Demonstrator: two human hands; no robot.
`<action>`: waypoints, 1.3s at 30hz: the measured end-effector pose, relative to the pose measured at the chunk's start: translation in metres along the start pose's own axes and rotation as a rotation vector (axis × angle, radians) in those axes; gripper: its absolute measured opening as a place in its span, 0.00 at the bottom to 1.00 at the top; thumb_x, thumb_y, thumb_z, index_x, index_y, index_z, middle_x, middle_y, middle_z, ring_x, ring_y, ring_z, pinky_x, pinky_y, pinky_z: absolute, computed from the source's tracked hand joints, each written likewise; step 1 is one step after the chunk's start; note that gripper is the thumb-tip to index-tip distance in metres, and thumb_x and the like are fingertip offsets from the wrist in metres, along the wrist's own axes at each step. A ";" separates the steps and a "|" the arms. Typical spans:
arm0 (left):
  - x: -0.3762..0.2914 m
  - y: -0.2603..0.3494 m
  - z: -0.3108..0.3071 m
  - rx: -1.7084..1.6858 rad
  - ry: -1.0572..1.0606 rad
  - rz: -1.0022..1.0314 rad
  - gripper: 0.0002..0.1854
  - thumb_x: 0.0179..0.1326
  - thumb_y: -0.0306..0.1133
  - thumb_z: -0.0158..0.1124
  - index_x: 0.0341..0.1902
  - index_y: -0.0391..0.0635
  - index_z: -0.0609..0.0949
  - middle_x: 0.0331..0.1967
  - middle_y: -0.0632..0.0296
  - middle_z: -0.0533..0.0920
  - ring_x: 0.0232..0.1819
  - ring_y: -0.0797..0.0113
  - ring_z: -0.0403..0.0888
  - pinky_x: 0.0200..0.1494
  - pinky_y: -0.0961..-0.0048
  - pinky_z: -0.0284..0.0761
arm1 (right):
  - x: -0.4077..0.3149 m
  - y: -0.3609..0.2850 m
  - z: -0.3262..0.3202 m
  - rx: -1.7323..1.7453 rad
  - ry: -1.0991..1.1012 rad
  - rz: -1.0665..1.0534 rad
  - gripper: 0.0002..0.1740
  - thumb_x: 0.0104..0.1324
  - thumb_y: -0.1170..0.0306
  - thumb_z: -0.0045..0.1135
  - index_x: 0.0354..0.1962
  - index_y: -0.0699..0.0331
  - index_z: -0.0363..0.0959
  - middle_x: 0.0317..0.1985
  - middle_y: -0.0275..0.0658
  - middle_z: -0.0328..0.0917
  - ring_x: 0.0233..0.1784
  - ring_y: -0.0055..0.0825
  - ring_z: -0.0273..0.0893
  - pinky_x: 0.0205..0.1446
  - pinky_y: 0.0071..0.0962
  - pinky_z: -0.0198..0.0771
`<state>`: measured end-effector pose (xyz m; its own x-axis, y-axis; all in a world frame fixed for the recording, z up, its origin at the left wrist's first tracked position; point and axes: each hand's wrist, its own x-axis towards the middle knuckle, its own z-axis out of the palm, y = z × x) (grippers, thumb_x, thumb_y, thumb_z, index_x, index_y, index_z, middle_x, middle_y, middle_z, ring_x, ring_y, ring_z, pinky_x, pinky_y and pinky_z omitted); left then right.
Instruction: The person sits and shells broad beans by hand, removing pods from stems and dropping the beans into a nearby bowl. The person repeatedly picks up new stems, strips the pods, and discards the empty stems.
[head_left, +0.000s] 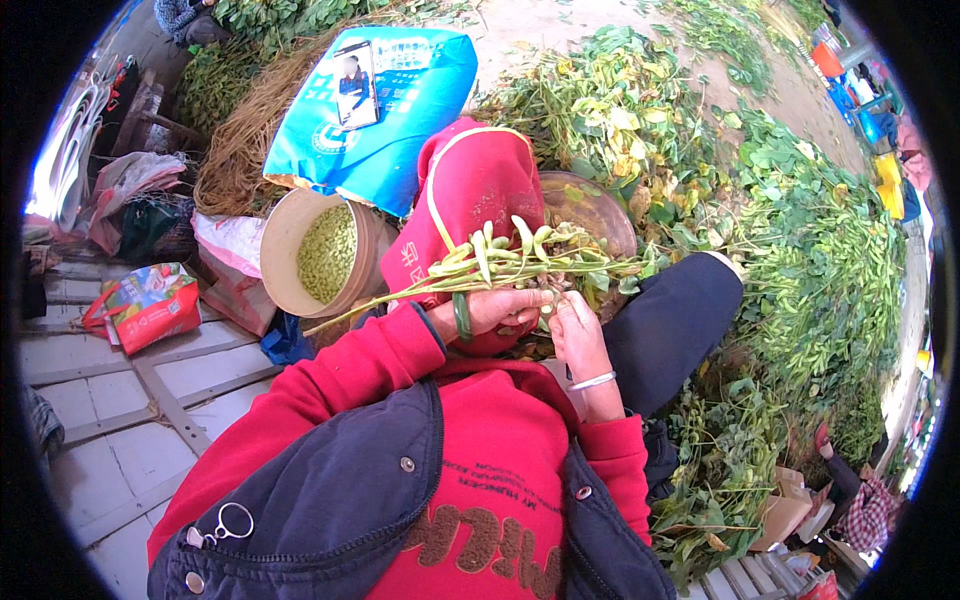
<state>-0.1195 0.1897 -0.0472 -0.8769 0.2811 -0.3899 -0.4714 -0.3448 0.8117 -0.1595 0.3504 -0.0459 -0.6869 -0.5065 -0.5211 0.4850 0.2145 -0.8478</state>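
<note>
Across my lap, over a red cloth (480, 180), lies a bundle of soybean stalks (450, 281) with green pods (525, 238). My left hand (504, 309), with a green bangle at the wrist, is closed around the stalks. Close beside it, my right hand (581, 334), wearing a silver bangle, pinches at a small pod or stem piece near the bundle; its fingertips partly hide what they grip. A beige bucket (274, 251) holding shelled green beans (328, 253) stands to the left of the cloth. Behind the cloth sits a round metal basin (600, 206), partly covered.
A blue sack (431, 82) bears a phone (355, 84). Heaps of leafy bean plants (817, 277) spread along the right and beyond the basin. At left are a red printed bag (154, 306) and a pink-white sack (232, 247). Other people (866, 514) sit at the lower right and upper left.
</note>
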 end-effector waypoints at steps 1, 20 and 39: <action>0.000 -0.002 -0.002 0.008 0.000 0.025 0.17 0.64 0.41 0.51 0.21 0.48 0.71 0.10 0.73 0.62 0.12 0.82 0.54 0.16 0.80 0.47 | 0.000 -0.005 -0.001 -0.107 0.056 0.030 0.10 0.66 0.66 0.42 0.33 0.63 0.67 0.17 0.34 0.66 0.15 0.22 0.62 0.19 0.24 0.60; -0.007 -0.018 -0.021 0.444 -0.098 0.387 0.05 0.58 0.29 0.49 0.31 0.45 0.75 0.23 0.68 0.76 0.24 0.75 0.73 0.24 0.80 0.64 | 0.005 -0.055 0.043 -0.134 0.047 -0.385 0.07 0.64 0.71 0.49 0.36 0.66 0.69 0.24 0.34 0.72 0.21 0.13 0.70 0.11 0.20 0.60; -0.105 0.051 -0.034 -0.044 0.170 0.190 0.10 0.55 0.28 0.58 0.40 0.38 0.77 0.24 0.65 0.75 0.23 0.80 0.70 0.22 0.84 0.62 | 0.048 -0.069 0.035 0.345 0.098 -0.241 0.04 0.65 0.68 0.48 0.35 0.59 0.68 0.21 0.26 0.64 0.12 0.07 0.50 0.12 0.11 0.43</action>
<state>-0.0547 0.1120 0.0208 -0.9515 0.0540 -0.3029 -0.2972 -0.4163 0.8593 -0.2069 0.2816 -0.0086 -0.8427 -0.4228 -0.3333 0.4455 -0.2001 -0.8726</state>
